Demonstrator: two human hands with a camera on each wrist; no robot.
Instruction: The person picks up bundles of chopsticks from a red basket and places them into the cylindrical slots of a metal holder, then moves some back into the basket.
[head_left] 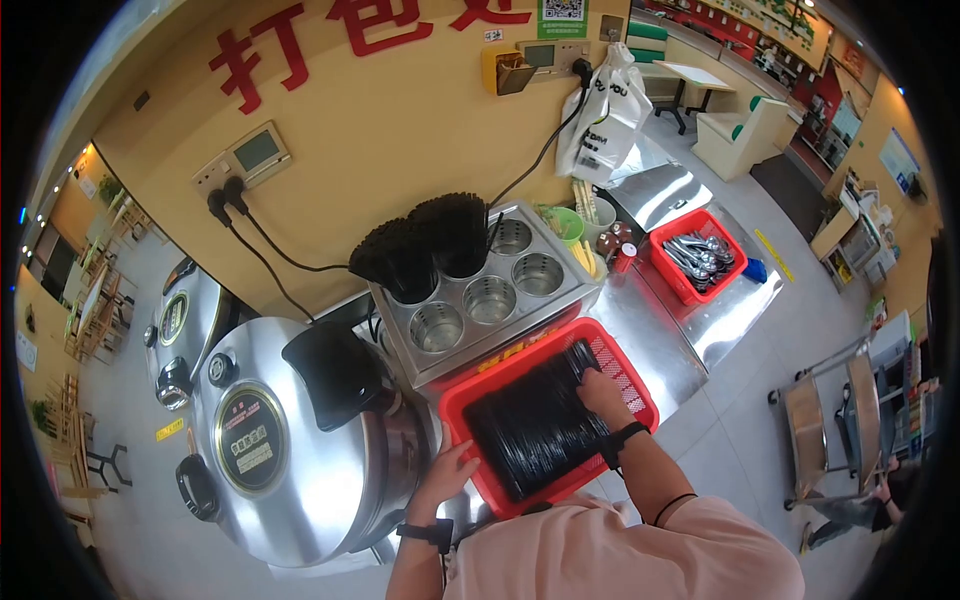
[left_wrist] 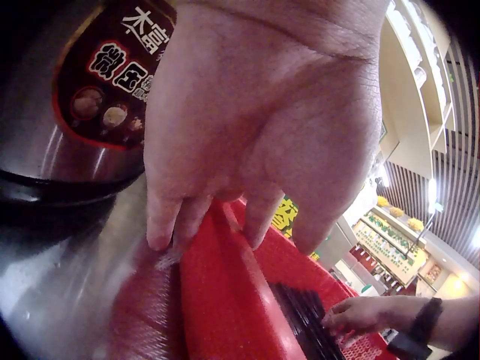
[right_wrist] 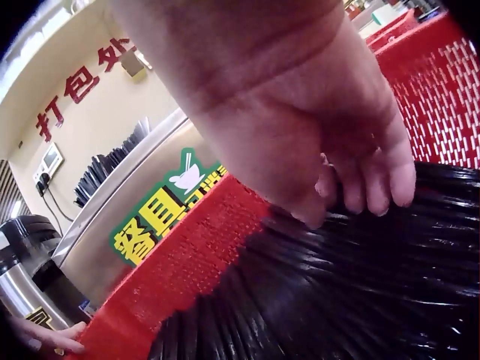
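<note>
A red plastic basket point(head_left: 462, 408) holds a broad layer of shiny black chopsticks point(head_left: 530, 430), laid side by side. My left hand point(head_left: 446, 475) grips the basket's near left rim, its fingers on both sides of the wall point(left_wrist: 225, 292) in the left wrist view. Over the chopsticks' right end is my right hand point(head_left: 606, 396). The right wrist view shows that hand point(right_wrist: 300, 142) with loosely bent fingers, the tips right at the top of the chopsticks point(right_wrist: 300, 292) and no stick visible between them.
Behind the basket stands a steel utensil holder point(head_left: 460, 345) with bundled black chopsticks point(head_left: 395, 262) upright in its back cups. A large round steel cooker point(head_left: 300, 440) is at left. A red basket of spoons point(head_left: 700, 262) sits on the steel counter point(head_left: 640, 310) at right.
</note>
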